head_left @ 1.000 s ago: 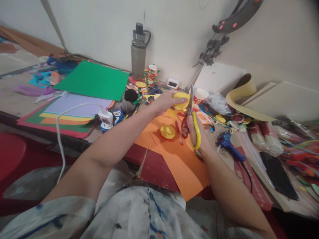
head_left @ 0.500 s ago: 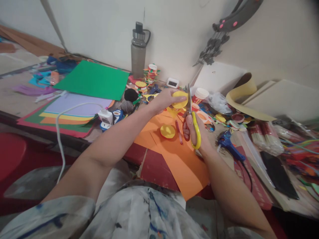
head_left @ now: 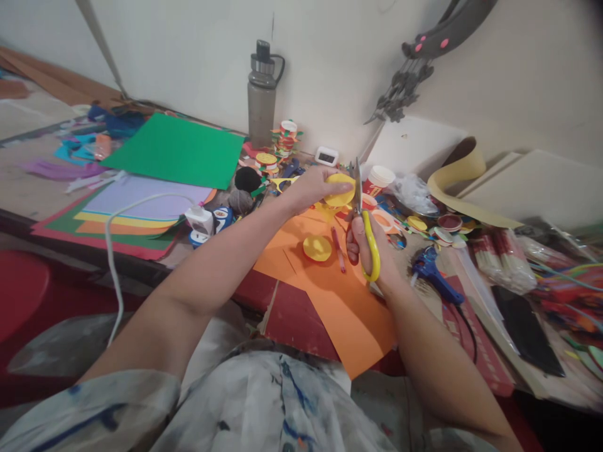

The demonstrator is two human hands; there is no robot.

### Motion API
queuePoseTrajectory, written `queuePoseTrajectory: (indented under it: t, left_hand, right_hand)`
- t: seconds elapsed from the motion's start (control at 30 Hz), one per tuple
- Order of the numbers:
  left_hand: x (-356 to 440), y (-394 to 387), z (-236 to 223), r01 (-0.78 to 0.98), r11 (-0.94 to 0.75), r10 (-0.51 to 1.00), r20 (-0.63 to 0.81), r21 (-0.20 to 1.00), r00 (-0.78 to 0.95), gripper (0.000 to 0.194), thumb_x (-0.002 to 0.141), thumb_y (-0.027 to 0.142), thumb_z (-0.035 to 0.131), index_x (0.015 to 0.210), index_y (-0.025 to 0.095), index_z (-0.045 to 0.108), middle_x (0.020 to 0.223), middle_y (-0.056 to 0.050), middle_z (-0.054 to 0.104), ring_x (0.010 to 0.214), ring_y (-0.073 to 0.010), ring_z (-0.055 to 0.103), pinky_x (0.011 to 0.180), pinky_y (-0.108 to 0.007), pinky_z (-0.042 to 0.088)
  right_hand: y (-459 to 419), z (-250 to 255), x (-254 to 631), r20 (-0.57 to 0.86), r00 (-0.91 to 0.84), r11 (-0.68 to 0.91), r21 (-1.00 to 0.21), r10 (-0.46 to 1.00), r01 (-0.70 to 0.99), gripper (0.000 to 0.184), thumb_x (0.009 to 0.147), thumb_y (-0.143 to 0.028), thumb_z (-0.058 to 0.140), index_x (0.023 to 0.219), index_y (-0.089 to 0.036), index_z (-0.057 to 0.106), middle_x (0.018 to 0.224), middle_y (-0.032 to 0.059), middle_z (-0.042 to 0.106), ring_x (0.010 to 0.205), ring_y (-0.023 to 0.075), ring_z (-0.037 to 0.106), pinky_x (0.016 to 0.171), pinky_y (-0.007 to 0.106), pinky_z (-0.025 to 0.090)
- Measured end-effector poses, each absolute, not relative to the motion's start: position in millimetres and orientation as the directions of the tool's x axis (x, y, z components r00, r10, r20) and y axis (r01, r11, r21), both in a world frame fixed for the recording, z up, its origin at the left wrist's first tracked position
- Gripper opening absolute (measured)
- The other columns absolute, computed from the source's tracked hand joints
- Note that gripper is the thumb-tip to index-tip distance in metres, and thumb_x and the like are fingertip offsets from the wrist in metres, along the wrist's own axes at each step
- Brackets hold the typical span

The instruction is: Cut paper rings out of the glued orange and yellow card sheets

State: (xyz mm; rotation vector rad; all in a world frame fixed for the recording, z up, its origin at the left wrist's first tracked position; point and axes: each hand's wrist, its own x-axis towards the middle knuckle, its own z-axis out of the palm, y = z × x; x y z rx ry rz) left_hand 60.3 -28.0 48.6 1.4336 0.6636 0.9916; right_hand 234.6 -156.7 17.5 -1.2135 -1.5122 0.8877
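My left hand (head_left: 313,186) pinches a small yellow paper disc (head_left: 340,190) and holds it up above the desk. My right hand (head_left: 372,251) grips yellow-handled scissors (head_left: 365,220) whose blades point up, right against the disc's right edge. Below them lies an orange paper sheet (head_left: 330,289) that hangs over the desk's front edge. On it rest another yellow disc (head_left: 317,248) and a red pen (head_left: 337,248).
A grey water bottle (head_left: 261,97) stands at the wall. Green paper (head_left: 176,150) and stacked coloured sheets (head_left: 122,216) lie on the left, with a white cable (head_left: 113,251). A blue glue gun (head_left: 431,273), paper cup (head_left: 379,180), tape rolls and scraps crowd the right.
The disc and the scissors have risen slightly and the blades have closed a little along the disc's edge. Otherwise nothing has moved.
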Motion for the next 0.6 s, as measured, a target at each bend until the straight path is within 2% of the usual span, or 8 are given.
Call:
queuePoseTrajectory:
  t: [0.23, 0.4, 0.6]
  left_hand:
    - [59.7, -35.4, 58.7, -0.203, -0.064, 0.891, 0.147, 0.977, 0.430, 0.015, 0.090, 0.021, 0.094, 0.091, 0.013, 0.081, 0.073, 0.002, 0.069, 0.060, -0.0067, 0.059, 0.056, -0.020, 0.041]
    - [62.2, -35.6, 58.4, -0.288, -0.018, 0.894, 0.144, 0.957, 0.424, 0.020, 0.088, 0.017, 0.095, 0.082, 0.013, 0.077, 0.073, 0.002, 0.071, 0.061, -0.0064, 0.062, 0.061, -0.020, 0.044]
    - [63.1, -32.3, 53.7, -0.274, -0.016, 0.906, 0.130, 0.962, 0.402, 0.016, 0.090, 0.018, 0.094, 0.084, 0.013, 0.080, 0.073, 0.001, 0.072, 0.062, -0.0068, 0.061, 0.059, -0.021, 0.041]
  right_hand:
    - [-159.6, 19.2, 232.0, 0.173, -0.003, 0.169, -0.955, 0.985, 0.245, 0.074, 0.092, -0.102, 0.067, 0.100, -0.030, 0.049, 0.068, -0.0078, 0.044, 0.048, 0.0122, 0.042, 0.037, 0.025, 0.039]
    - [-159.5, 18.5, 231.8, 0.179, -0.025, 0.179, -0.956, 0.984, 0.234, 0.071, 0.095, -0.100, 0.065, 0.099, -0.030, 0.048, 0.066, -0.0083, 0.043, 0.045, 0.0120, 0.040, 0.036, 0.024, 0.037]
    - [-159.0, 19.4, 231.4, 0.158, -0.036, 0.162, -0.965, 0.987, 0.208, 0.074, 0.092, -0.102, 0.066, 0.098, -0.031, 0.046, 0.063, -0.0092, 0.038, 0.045, 0.0122, 0.037, 0.037, 0.025, 0.034]
